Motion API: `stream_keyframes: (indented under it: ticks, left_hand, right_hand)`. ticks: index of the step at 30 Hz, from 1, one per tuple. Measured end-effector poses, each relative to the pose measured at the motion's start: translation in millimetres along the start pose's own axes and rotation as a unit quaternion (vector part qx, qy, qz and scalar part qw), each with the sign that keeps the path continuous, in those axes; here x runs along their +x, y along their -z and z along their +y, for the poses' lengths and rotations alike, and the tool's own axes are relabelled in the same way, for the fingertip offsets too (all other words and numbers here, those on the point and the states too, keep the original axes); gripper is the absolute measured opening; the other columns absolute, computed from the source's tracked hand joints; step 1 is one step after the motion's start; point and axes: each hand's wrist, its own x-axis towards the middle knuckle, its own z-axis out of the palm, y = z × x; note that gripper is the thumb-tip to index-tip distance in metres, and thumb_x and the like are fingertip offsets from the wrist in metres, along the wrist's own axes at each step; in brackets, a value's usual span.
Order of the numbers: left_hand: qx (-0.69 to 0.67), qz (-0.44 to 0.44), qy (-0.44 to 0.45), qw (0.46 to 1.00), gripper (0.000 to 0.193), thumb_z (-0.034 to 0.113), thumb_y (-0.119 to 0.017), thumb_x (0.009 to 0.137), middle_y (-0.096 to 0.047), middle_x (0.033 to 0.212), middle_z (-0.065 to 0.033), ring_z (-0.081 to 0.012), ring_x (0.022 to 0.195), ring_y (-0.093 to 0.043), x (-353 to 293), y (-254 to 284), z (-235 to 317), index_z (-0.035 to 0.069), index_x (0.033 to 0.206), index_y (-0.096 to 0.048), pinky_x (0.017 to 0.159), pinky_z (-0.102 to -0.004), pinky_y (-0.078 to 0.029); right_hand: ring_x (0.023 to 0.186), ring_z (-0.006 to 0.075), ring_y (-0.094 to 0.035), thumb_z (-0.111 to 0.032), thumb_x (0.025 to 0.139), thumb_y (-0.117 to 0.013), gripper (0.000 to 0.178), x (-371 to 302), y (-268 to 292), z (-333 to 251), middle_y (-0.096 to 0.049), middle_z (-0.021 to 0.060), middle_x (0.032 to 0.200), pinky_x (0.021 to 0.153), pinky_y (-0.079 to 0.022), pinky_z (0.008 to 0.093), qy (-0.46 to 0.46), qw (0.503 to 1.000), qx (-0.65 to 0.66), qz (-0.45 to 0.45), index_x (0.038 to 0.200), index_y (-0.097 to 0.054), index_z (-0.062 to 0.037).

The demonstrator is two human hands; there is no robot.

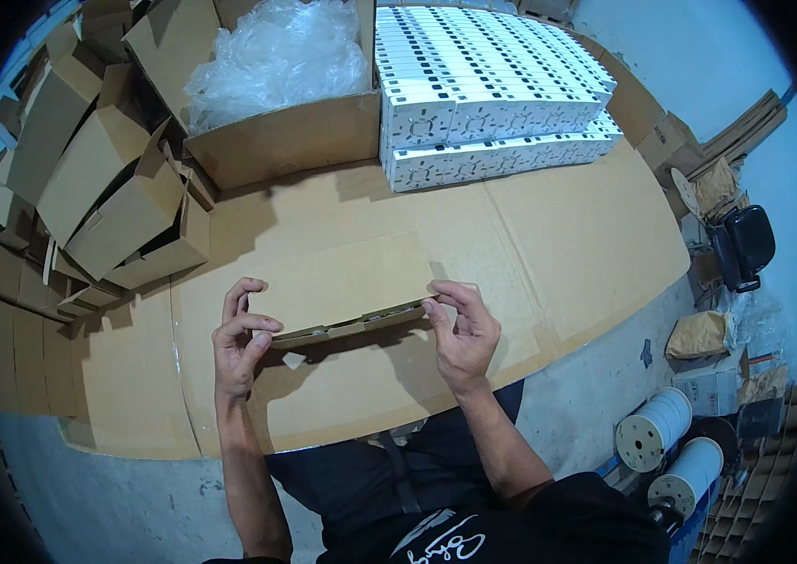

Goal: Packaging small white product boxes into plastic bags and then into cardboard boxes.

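Note:
A flat, long brown cardboard box [342, 277] is held over the front middle of the table, tilted slightly. Its near edge gapes a little, and small light bits show inside the slit. My left hand [242, 334] grips the left end, thumb and fingers closed around its corner. At the right end, my right hand [462, 334] pinches the near corner between thumb and fingers. What lies inside the box is mostly hidden. A small pale scrap [294, 360] shows just below the box's near edge.
Cardboard covers the table [586, 254]. At the back stand a large carton [285, 141] of clear plastic bags [276, 56] and stacked white patterned boxes [492, 117]. Open brown boxes [121, 188] pile up at left. Wire spools [654, 429] and a black chair [744, 244] stand right.

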Motion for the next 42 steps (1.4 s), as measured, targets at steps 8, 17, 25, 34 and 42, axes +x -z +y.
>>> stream_keyframes:
  ticks: [8, 17, 25, 34, 42]
  left_hand:
    - [0.000, -0.002, -0.009, 1.000, 0.015, 0.019, -0.073, 0.082, -0.052, 0.137, -0.0168, -0.0314, 0.136, -0.043, -1, 2, -2, 0.009, 0.092, -0.077, 0.120, -0.0492, -0.020]
    - [-0.013, -0.002, 0.007, 1.000, 0.015, 0.017, -0.073, 0.080, -0.052, 0.138, -0.0179, -0.0316, 0.137, -0.042, -2, 3, -2, 0.008, 0.091, -0.077, 0.120, -0.0496, -0.020]
    - [-0.008, 0.000, 0.004, 1.000, 0.015, 0.016, -0.073, 0.081, -0.052, 0.138, -0.0193, -0.0325, 0.137, -0.043, -2, 1, -2, 0.007, 0.092, -0.077, 0.121, -0.0500, -0.018]
    - [0.034, 0.076, -0.009, 0.996, 0.014, 0.006, -0.077, 0.077, -0.054, 0.137, -0.0210, -0.0343, 0.135, -0.048, -1, -24, 12, 0.007, 0.090, -0.076, 0.123, -0.0543, -0.020]
    - [0.320, 0.097, -0.112, 0.936, 0.044, 0.022, -0.095, 0.058, -0.070, 0.105, -0.0058, -0.0268, 0.114, -0.063, 1, -68, 42, 0.015, 0.099, -0.079, 0.121, -0.0632, -0.027]
  right_hand:
    - [0.090, 0.0206, -0.067, 0.007, 0.079, -0.078, 0.021, 4, 6, 1, -0.071, 0.0099, 0.094, 0.078, -0.054, 0.0310, 0.141, 0.984, -0.104, -0.041, 0.096, -0.073, -0.0018]
    - [0.084, 0.0202, -0.066, 0.006, 0.077, -0.080, 0.019, 13, 6, -2, -0.067, 0.0090, 0.094, 0.075, -0.055, 0.0311, 0.030, 0.999, -0.015, -0.043, 0.092, -0.073, -0.0027]
    - [0.100, 0.0252, -0.066, 0.001, 0.075, -0.083, 0.019, 26, 19, -7, -0.068, 0.0084, 0.104, 0.086, -0.055, 0.0366, 0.153, 0.977, -0.111, -0.102, 0.090, -0.074, -0.0042]
    - [0.129, 0.0280, -0.056, -0.017, 0.075, -0.085, 0.022, 3, -12, -10, -0.069, -0.0001, 0.123, 0.117, -0.030, 0.0576, 0.248, 0.933, -0.180, -0.189, 0.095, -0.079, -0.0228]
    - [0.124, 0.0301, -0.059, -0.013, 0.069, -0.088, 0.025, -6, -24, -5, -0.070, -0.0005, 0.116, 0.115, -0.034, 0.0595, 0.248, 0.943, -0.181, -0.128, 0.091, -0.078, -0.0211]
